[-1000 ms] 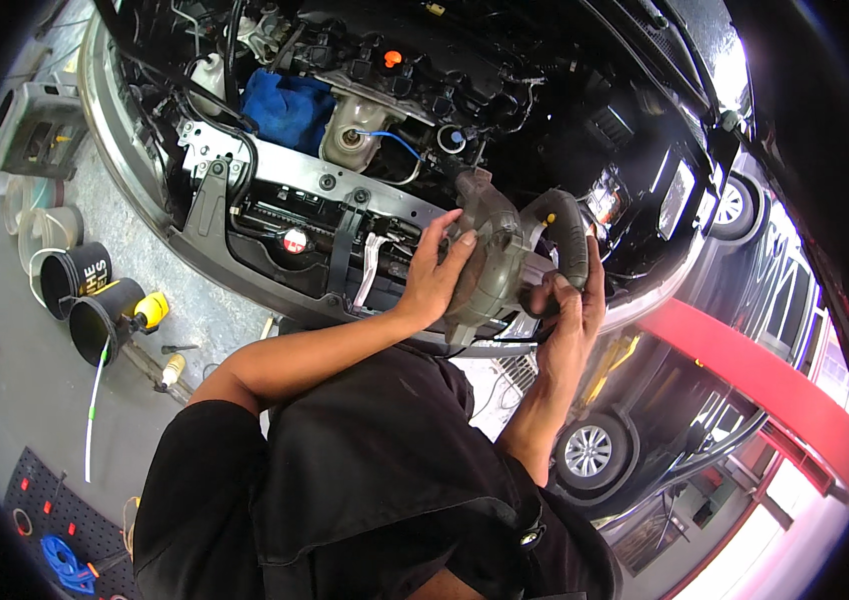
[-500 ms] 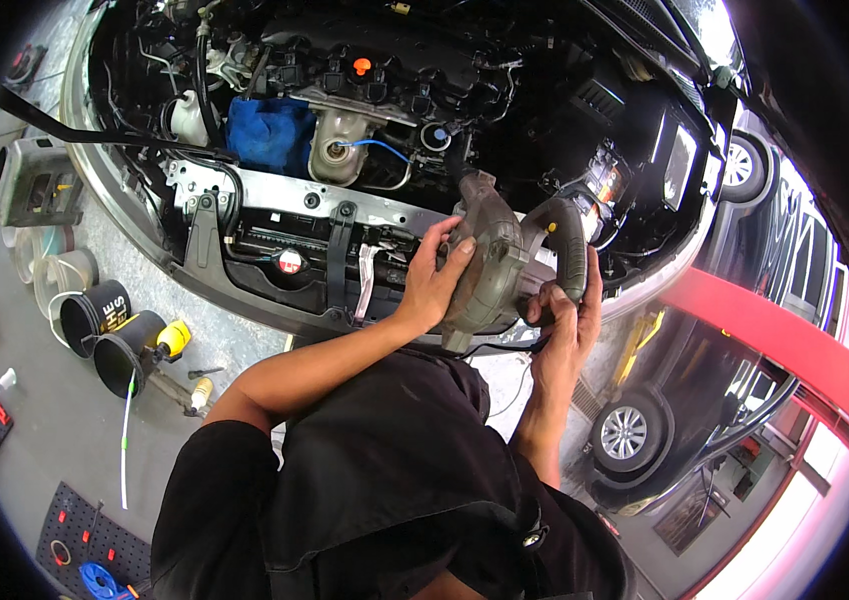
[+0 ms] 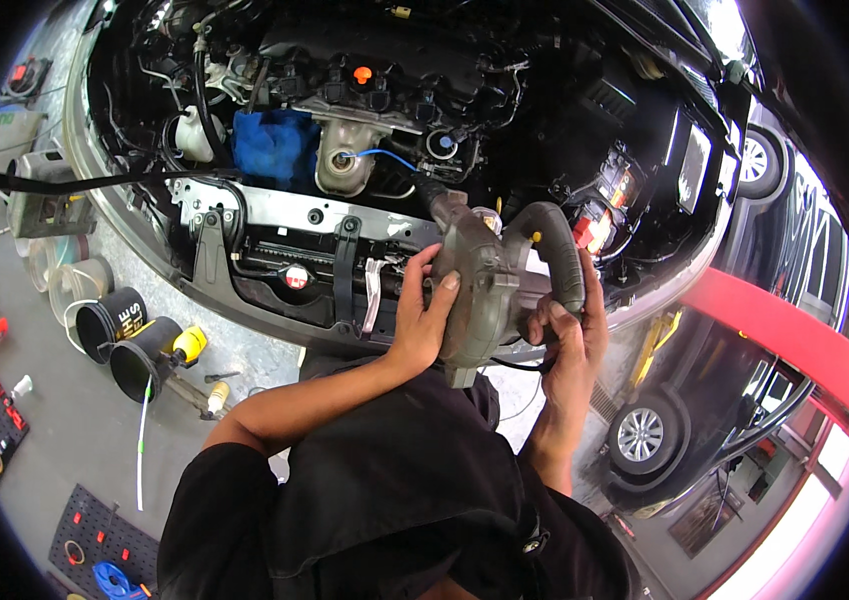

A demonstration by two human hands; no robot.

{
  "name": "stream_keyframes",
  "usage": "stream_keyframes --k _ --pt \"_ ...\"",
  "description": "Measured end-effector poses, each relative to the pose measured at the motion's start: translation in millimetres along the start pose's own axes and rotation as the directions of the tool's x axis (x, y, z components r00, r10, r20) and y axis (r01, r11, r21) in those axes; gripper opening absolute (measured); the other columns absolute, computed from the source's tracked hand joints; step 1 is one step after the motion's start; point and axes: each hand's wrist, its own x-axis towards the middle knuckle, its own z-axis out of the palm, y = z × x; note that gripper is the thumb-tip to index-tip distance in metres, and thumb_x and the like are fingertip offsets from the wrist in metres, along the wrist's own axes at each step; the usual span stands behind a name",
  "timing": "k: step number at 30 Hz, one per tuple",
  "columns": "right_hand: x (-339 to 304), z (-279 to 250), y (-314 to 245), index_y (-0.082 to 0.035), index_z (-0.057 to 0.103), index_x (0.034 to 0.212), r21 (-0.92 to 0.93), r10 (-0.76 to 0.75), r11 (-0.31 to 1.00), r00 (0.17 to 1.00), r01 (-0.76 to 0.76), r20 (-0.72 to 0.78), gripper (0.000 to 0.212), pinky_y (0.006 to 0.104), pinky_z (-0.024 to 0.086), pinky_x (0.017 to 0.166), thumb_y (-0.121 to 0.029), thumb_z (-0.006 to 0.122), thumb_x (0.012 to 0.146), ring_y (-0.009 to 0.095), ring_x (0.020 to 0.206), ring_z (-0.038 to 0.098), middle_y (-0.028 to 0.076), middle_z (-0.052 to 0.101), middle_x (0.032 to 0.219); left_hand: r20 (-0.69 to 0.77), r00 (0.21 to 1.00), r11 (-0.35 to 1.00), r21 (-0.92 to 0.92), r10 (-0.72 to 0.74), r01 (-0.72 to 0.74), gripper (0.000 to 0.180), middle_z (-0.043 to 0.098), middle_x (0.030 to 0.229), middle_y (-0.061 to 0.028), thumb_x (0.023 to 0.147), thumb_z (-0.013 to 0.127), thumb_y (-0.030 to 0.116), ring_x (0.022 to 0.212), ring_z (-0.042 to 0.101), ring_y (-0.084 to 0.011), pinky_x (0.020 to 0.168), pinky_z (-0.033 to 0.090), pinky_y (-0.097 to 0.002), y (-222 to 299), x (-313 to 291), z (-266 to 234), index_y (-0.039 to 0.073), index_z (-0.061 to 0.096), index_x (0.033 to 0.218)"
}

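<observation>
The person wears a plain black short-sleeved top (image 3: 590, 535), its left sleeve (image 3: 220, 505) ending near the elbow, with a black apron-like layer (image 3: 375, 445) creased softly over the front. A curved seam (image 3: 420, 518) crosses the near part, and a small shiny fastener (image 3: 536, 543) sits toward the right. The left hand (image 3: 423, 325) and right hand (image 3: 577, 335) are bare.

Handheld blower (image 3: 473, 290): dull grey-brown; button (image 3: 536, 237), yellow. Cloth (image 3: 273, 150): blue. Dipstick handle (image 3: 363, 75): orange. Bucket (image 3: 97, 335): black. Beam (image 3: 780, 315): red. Pegboard (image 3: 108, 558): dark, dotted grid pattern; clips (image 3: 126, 553), red. Apron (image 3: 385, 470): black.
</observation>
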Motion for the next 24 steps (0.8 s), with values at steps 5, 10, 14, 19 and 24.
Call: stream_keyframes --k 5,10,14,19,24 --pt "4 2 4 0.005 0.030 0.165 0.022 0.019 1.000 0.999 -0.020 0.045 0.074 0.0261 0.047 0.068 -0.006 0.055 0.097 0.010 0.069 0.052 0.003 0.057 0.083 -0.010 1.000 0.999 0.016 0.029 -0.029 0.054 0.050 0.128 -0.0118 0.111 0.055 0.035 0.121 0.045 -0.0208 0.109 0.038 -0.0354 -1 1 -8 0.005 0.043 0.155" --pt "-9 -11 -2 0.003 0.031 0.166 -0.019 -0.032 0.999 0.999 0.032 0.021 0.074 0.0245 0.047 0.067 -0.010 0.058 0.099 0.008 0.069 0.052 0.001 0.060 0.086 0.085 0.995 0.998 -0.039 0.060 -0.057 0.052 0.051 0.128 -0.0105 0.113 0.051 0.033 0.119 0.048 -0.0192 0.108 0.040 -0.0349 -1 5 0 0.005 0.041 0.156" --pt "-17 -22 -17 0.000 0.030 0.167 -0.035 -0.001 0.999 0.995 -0.003 -0.097 0.076 0.0229 0.048 0.066 -0.005 0.060 0.097 0.006 0.070 0.055 0.001 0.062 0.089 0.179 0.983 0.990 -0.138 0.041 -0.016 0.051 0.052 0.127 -0.0091 0.113 0.049 0.033 0.115 0.052 -0.0169 0.103 0.044 -0.0330 -4 13 25 0.007 0.042 0.157" --pt "-1 -34 -22 0.002 0.033 0.165 -0.011 -0.015 1.000 0.978 0.013 -0.208 0.073 0.0247 0.051 0.068 -0.005 0.060 0.098 0.011 0.071 0.062 0.006 0.068 0.089 0.268 0.962 0.995 -0.072 -0.053 0.075 0.049 0.056 0.121 -0.0080 0.114 0.050 0.037 0.106 0.055 -0.0145 0.094 0.047 -0.0299 -3 48 44 0.007 0.049 0.151" --pt "18 -56 -7 0.006 0.038 0.161 0.092 -0.018 0.995 0.965 0.044 -0.263 0.068 0.0267 0.049 0.066 -0.013 0.062 0.101 0.013 0.064 0.060 0.008 0.064 0.080 0.250 0.964 0.994 -0.029 -0.095 0.105 0.048 0.059 0.117 -0.0077 0.112 0.055 0.039 0.103 0.055 -0.0143 0.092 0.048 -0.0294 -1 56 63 0.006 0.051 0.147"
